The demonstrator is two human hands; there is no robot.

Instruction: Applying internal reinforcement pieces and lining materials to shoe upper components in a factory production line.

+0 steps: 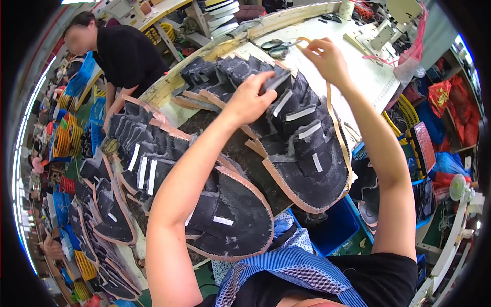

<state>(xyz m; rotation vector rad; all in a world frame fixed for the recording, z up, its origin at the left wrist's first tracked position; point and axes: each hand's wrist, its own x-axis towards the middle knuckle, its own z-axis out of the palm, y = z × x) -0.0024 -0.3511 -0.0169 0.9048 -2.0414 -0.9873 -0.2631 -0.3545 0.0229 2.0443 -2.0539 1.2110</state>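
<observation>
Rows of overlapping dark shoe-upper pieces (302, 169) with tan stitched edges and white strips lie across the workbench (327, 36) in front of me. My left hand (250, 97) presses down on one of the dark pieces (279, 82) near the far end of the row, fingers pinched on its top. My right hand (325, 56) is raised above the bench and pinches a long tan tape strip (337, 128). The strip hangs down along the right side of the pieces.
Scissors (276, 47) lie on the pale bench top beyond my hands. Another person in a black shirt (128, 56) leans over at the far left. A blue bin (332, 227) sits below the bench. Coloured baskets (64, 140) line the left, a sewing machine (383, 30) stands far right.
</observation>
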